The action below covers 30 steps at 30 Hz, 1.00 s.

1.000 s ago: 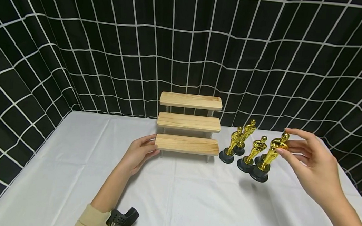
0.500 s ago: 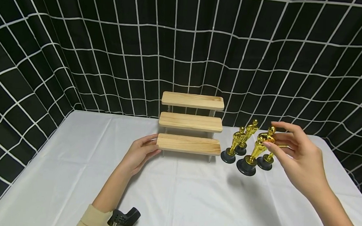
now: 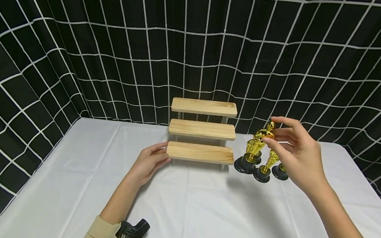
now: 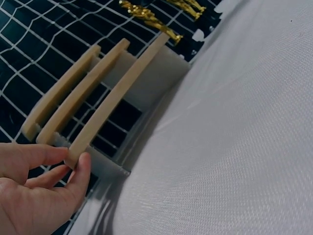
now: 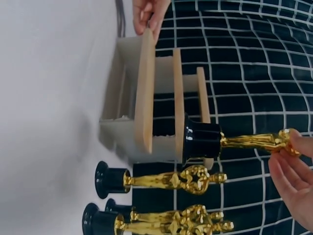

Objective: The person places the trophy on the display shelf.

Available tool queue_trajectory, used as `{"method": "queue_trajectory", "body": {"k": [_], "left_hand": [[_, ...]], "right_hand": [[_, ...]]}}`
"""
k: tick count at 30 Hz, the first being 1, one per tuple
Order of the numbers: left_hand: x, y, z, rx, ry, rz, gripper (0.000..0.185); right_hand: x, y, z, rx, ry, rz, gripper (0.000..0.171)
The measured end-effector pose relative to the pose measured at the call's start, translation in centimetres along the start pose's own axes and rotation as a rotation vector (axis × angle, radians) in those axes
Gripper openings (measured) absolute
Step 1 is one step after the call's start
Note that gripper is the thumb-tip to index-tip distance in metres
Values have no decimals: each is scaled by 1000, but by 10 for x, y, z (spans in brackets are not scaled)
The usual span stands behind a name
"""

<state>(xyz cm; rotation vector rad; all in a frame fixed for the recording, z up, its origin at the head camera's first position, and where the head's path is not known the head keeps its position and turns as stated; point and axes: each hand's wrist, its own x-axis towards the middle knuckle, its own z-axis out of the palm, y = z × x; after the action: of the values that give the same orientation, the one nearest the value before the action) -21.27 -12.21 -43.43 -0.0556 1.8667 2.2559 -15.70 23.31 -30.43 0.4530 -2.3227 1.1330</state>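
Observation:
My left hand pinches the left end of the lowest board of a three-tier wooden display stand. In the left wrist view, thumb and fingers close on that board's end. My right hand holds a gold trophy figurine with a round black base, pinched by its upper body. It is raised above the table, slightly tilted, just right of the stand. Several matching trophies stand on the table beneath and beside it, partly hidden by the held one and my hand. In the right wrist view, the held trophy's base overlaps the boards.
The middle board and top board of the stand carry nothing. A white cloth covers the table. Black curtain with a white grid rises behind and at both sides. A black device sits at my left wrist.
My right hand has carried the trophy left and a little upward, past the standing trophies toward the stand. My left hand keeps its hold on the lowest board.

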Motion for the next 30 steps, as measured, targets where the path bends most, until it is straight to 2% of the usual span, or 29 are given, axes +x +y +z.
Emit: {"method": "queue_trajectory", "body": {"k": [3, 21, 30], "left_hand": [[0, -1, 0, 0, 4, 2, 51], [2, 4, 1, 0, 9, 9, 51], [1, 0, 2, -6, 3, 10, 51]], "right_hand": [[5, -1, 5, 29, -1, -2, 56], [36, -15, 27, 25, -2, -51, 51], [47, -15, 37, 31, -20, -52, 49]]}}
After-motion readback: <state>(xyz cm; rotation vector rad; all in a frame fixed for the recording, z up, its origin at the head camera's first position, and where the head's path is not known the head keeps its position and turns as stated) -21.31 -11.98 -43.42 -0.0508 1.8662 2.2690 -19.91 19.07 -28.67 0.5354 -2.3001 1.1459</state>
